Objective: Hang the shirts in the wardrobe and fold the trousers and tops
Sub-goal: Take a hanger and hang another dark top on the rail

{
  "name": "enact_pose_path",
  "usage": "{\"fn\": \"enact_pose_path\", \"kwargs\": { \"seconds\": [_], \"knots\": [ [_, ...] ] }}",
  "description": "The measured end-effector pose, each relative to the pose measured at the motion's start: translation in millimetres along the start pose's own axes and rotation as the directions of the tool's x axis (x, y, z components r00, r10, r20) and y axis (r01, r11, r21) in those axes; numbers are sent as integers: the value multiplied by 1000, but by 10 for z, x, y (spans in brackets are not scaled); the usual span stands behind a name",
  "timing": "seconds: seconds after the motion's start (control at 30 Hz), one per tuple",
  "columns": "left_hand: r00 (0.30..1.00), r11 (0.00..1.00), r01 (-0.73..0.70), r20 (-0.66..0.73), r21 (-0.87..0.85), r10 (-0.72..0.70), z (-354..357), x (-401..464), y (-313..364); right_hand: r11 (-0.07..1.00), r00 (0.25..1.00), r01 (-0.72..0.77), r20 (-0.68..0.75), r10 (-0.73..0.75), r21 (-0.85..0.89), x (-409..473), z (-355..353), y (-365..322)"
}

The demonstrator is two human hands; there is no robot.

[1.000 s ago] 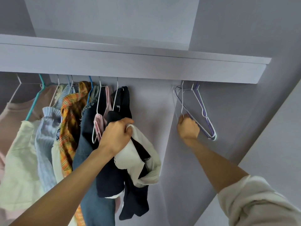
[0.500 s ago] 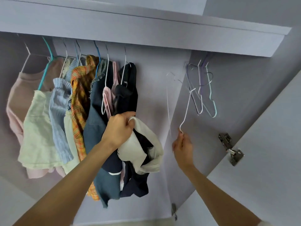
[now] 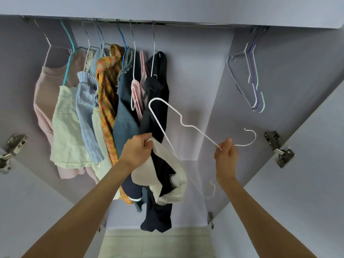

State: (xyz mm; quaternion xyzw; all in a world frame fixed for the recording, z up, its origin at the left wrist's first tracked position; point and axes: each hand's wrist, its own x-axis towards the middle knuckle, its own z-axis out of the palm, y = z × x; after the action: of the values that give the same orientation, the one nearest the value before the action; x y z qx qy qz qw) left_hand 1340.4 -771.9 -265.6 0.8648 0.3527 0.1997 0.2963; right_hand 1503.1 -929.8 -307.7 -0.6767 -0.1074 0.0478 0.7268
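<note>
Gripping white hanger [image 3: 178,120], right hand [image 3: 226,154], beside hung clothes [image 3: 104,108]

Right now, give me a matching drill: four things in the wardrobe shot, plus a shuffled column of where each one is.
Things:
1. white wire hanger
2. navy and white shirt
3. orange plaid shirt
4. bunch of empty hangers

Places:
A. hanging on the rail among other clothes
B. gripped in the left hand
C. hanging alone at the right end of the wardrobe
D. pinched near its hook by the right hand

Pairs: 1-D, 2-B, 3-A, 4-C
</note>
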Motion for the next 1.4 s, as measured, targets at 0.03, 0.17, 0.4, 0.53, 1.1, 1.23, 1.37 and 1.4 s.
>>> {"fn": "enact_pose_path", "kwargs": {
  "seconds": [0.03, 0.17, 0.4, 0.53, 1.1, 1.23, 1.37, 1.4],
  "knots": [
    [1000, 1000, 7, 10, -16, -7, -9, -6, -22, 998, 1000, 0, -11, 1, 59, 1, 39, -68],
    [997, 995, -37, 64, -91, 43, -51, -48, 4, 925, 992, -125, 21, 126, 359, 15, 262, -310],
    [990, 963, -78, 93, -258, 105, -354, -160, 220, 935, 979, -192, 121, 163, 297, -221, 571, -204],
    [983, 955, -137, 81, -264, 163, -629, -259, 225, 985, 992, -31, 128, 9, 171, -246, 595, -63],
    [996, 947, 28, 92, -320, 2, -778, -363, 101, 990, 994, -103, 28, 106, -95, 44, 685, -74],
    [983, 890, -8, 161, -456, 91, -760, -380, 210, 992, 987, -128, 93, 129, -15, -113, 770, 24],
    [977, 775, 29, 183, -631, 113, -784, -401, 284, 919, 941, -331, 147, 305, 212, -229, 886, 23],
    [971, 723, 42, 197, -690, 131, -800, -418, 300, 909, 936, -344, 168, 310, 235, -249, 912, 18]
  ]
}}
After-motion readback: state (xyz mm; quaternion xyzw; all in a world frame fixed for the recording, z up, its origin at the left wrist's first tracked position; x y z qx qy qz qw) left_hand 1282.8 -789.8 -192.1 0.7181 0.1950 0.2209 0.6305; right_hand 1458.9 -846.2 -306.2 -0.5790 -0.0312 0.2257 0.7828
